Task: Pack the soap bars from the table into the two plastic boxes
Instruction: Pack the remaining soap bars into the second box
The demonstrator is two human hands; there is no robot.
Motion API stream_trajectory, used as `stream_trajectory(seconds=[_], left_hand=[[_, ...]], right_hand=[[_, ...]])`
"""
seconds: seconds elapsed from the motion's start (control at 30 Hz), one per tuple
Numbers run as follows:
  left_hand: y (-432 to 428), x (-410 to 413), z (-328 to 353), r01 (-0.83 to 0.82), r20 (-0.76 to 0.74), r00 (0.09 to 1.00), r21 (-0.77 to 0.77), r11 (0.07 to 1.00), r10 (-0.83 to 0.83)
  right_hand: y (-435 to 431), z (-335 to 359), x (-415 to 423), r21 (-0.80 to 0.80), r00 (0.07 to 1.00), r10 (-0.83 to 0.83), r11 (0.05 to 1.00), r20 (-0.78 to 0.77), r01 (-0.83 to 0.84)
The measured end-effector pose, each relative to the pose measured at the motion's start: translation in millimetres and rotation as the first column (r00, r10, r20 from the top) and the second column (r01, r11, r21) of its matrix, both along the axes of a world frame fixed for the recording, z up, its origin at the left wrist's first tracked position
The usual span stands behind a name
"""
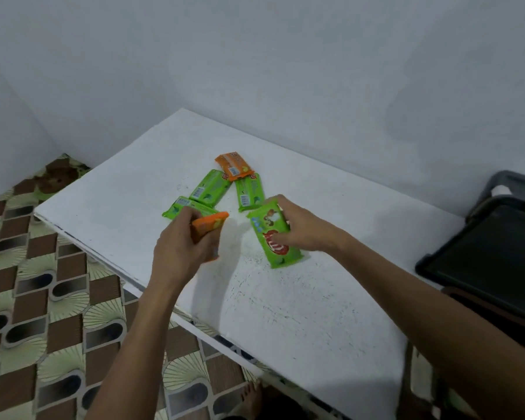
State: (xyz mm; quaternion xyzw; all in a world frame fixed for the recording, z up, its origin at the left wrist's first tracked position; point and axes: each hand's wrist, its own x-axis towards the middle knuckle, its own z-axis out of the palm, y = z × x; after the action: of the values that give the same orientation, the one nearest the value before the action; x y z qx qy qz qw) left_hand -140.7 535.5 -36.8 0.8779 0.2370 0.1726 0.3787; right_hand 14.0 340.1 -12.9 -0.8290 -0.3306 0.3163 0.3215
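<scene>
1. The left hand (176,253), left of centre, grips an orange soap bar (209,224) with its fingers curled over the top. It holds the bar just above the white table (300,298), and much of the wrapper is covered.
2. The right hand (303,228), right of centre, pinches a green soap bar (273,237) across its width, with the printed face up. I cannot tell whether the bar's lower end rests on the table or hangs just over it.
3. Four more bars lie above the hands. A second orange bar (233,165) is highest, its lower edge over the top of one of three green bars (209,187).
4. By my judgement the bars are light, stiff little blocks, not fragile. The glossy film looks slippery and the crimped ends floppy. The best hold is across the short width on the solid body, not by the end seals.
5. At the right edge a dark lidded box (491,253) is cut off by the frame, with a grey container (509,183) behind it.
6. I cannot tell whether these are the two plastic boxes or whether either is open. The wrapper print is blurred, and the lowest green bar is partly hidden behind the left hand.
</scene>
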Motion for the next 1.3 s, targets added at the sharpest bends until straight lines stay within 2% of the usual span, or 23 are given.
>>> stream_trajectory(seconds=[0.13,0.23,0.37,0.47,0.63,0.73,1.07,1.3], left_hand=[[-30,9,21,0.017,0.16,0.987,-0.118,0.993,0.002],[-52,19,29,0.046,0.206,0.979,-0.246,0.968,0.005],[-87,33,36,0.105,0.244,0.968,-0.576,0.811,0.048],[-117,42,41,0.16,0.244,0.97,-0.664,0.73,0.01],[-167,52,56,0.244,0.273,0.96,-0.704,0.668,-0.063],[-198,56,65,0.31,0.302,0.945,-0.693,0.65,-0.129],[-280,53,81,0.442,0.378,0.893,-0.642,0.626,-0.243],[-319,46,74,0.461,0.367,0.886,-0.626,0.629,-0.284]], right_hand=[[-45,32,-8,0.229,0.97,-0.159,0.953,-0.186,0.2],[-80,53,-16,0.314,0.945,-0.259,0.896,-0.201,0.313],[-130,69,-26,0.393,0.901,-0.352,0.814,-0.254,0.429],[-169,76,-37,0.411,0.868,-0.414,0.766,-0.273,0.495],[-233,83,-59,0.433,0.807,-0.559,0.689,-0.192,0.581],[-269,87,-74,0.469,0.774,-0.589,0.628,-0.234,0.621],[-366,96,-122,0.429,0.703,-0.657,0.571,-0.273,0.7],[-415,93,-147,0.28,0.666,-0.693,0.605,-0.276,0.745]])
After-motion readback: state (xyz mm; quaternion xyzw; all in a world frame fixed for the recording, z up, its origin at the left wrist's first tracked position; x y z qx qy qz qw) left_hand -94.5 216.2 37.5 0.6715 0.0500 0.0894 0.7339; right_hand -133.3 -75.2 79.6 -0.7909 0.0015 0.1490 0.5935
